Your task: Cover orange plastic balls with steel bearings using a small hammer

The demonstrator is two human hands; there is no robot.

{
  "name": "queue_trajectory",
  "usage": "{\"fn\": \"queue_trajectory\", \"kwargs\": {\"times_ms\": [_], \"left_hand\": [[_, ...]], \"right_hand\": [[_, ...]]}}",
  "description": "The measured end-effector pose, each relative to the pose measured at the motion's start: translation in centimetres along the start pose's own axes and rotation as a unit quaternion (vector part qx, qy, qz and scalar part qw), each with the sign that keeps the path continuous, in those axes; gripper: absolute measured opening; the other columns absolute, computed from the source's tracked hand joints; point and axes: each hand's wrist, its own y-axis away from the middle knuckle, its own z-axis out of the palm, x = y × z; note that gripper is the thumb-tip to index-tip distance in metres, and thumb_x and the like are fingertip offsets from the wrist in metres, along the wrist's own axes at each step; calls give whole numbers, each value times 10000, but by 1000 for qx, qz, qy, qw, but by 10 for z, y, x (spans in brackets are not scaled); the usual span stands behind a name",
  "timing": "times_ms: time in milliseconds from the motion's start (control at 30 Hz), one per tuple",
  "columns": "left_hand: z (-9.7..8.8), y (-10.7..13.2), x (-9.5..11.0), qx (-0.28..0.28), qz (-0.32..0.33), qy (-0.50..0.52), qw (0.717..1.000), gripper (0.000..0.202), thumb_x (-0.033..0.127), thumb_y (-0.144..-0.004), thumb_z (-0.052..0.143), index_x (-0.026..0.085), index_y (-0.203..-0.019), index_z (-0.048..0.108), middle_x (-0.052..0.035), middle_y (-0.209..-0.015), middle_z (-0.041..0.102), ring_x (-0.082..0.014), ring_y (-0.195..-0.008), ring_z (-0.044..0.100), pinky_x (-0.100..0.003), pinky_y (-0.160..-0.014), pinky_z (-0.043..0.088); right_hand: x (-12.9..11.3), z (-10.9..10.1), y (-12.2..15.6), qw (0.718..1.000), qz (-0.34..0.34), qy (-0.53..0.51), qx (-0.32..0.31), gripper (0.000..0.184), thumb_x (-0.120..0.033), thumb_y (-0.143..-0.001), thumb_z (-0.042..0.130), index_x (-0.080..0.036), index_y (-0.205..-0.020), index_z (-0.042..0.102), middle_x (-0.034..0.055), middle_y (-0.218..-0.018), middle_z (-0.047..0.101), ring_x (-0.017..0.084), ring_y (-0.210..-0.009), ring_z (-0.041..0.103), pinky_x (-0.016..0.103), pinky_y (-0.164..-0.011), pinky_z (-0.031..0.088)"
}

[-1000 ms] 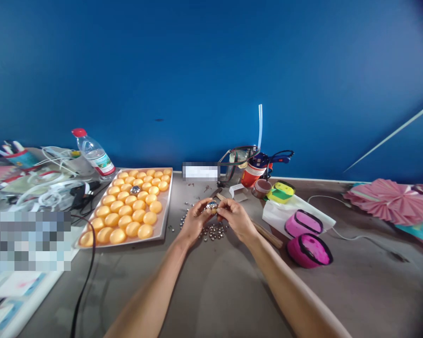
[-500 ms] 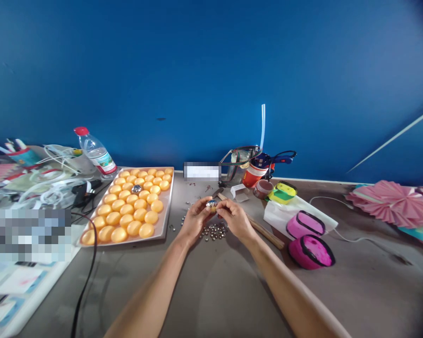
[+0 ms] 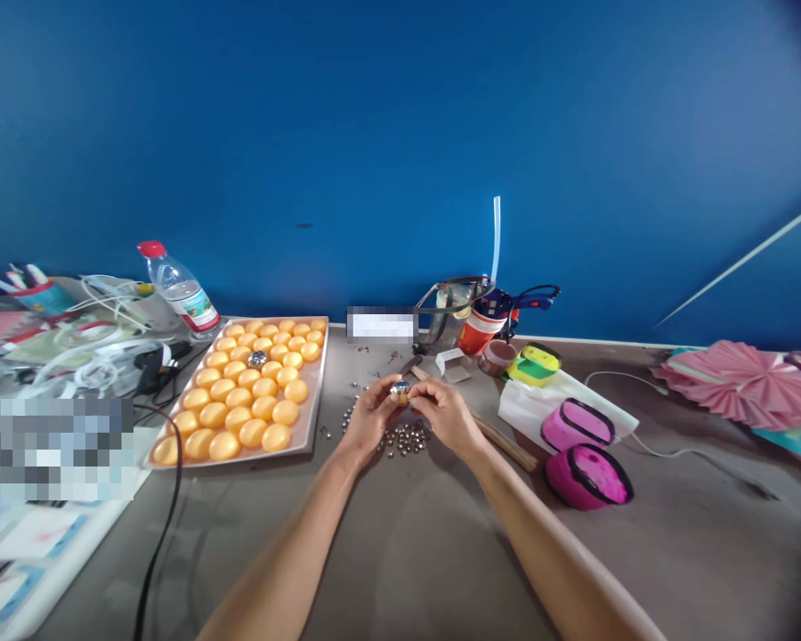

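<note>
Over the middle of the table, my left hand (image 3: 368, 418) grips a small ball (image 3: 400, 390), shiny silver on top and yellow-orange beneath. My right hand (image 3: 446, 412) meets it from the other side, thumb and fingers pinched at its edge; anything tiny between those fingertips is too small to make out. Below both hands lies a loose pile of small silver metal pieces (image 3: 407, 440), partly hidden by my left hand. To the left, a shallow white tray (image 3: 315, 392) holds rows of orange balls (image 3: 238, 418). One ball among them is silver-covered (image 3: 258, 359).
A wooden-handled tool (image 3: 507, 442) lies right of my hands, near pink mesh pouches (image 3: 588, 476) and a yellow one (image 3: 535, 365). Behind stand an orange-and-blue cup (image 3: 484, 328) and a jar. A water bottle (image 3: 190, 298), cables and a dark cord (image 3: 173, 499) are left.
Both hands keep the same hold on the ball, with hardly any finger movement. The whole view has shifted very slightly.
</note>
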Motion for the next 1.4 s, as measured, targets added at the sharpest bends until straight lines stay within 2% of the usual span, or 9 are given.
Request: {"fn": "queue_trajectory", "kwargs": {"times_ms": [333, 533, 667, 1067, 1233, 1400], "left_hand": [[-1, -3, -2, -2, -3, 28, 1000, 362, 314, -677, 713, 167, -996, 623, -41, -861, 664, -162, -803, 616, -363, -842, 460], [-2, -3, -3, -7, -1, 17, 1000, 364, 320, -704, 689, 175, -1029, 610, -39, -878, 658, -170, -809, 618, -392, -859, 458], [-4, -3, -4, -3, 2, 6, 1000, 358, 328, -712, 680, 184, -1033, 611, -33, -863, 660, -170, -801, 619, -392, -862, 459], [-10, -5, -11, 17, 52, -108, 993, 380, 383, -735, 643, 186, -1058, 621, -74, -999, 651, -203, -898, 605, -352, -854, 473], [-8, -4, -11, 14, 49, -120, 991, 382, 376, -740, 637, 193, -1075, 608, -74, -1054, 633, -202, -920, 602, -342, -840, 483], [-6, -2, -10, 17, 43, -131, 990, 385, 360, -742, 636, 191, -1086, 596, -75, -1060, 626, -205, -937, 596, -340, -844, 483]], "right_hand": [[2, -1, 0, 999, -38, 21, -27, 106, -214, -756, 527, -221, -678, 598, 16, -759, 543, 184, -808, 516, 322, -784, 406], [4, 0, 0, 998, 31, -56, -23, 76, -258, -744, 551, -215, -693, 587, -4, -710, 544, 153, -658, 526, 288, -666, 422], [5, 1, 0, 992, 75, -101, -20, 65, -267, -726, 570, -210, -708, 596, -13, -662, 560, 148, -610, 538, 286, -647, 416], [1, 5, 2, 978, 135, -158, -19, 135, -323, -692, 605, -190, -705, 585, -25, -596, 556, 139, -585, 517, 272, -628, 406], [5, 7, 3, 967, 160, -199, -1, 148, -309, -663, 634, -187, -721, 575, -29, -619, 566, 130, -580, 527, 264, -617, 413], [9, 9, 3, 966, 154, -206, 16, 163, -302, -665, 632, -181, -737, 549, -36, -631, 566, 121, -579, 534, 254, -617, 423]]}}
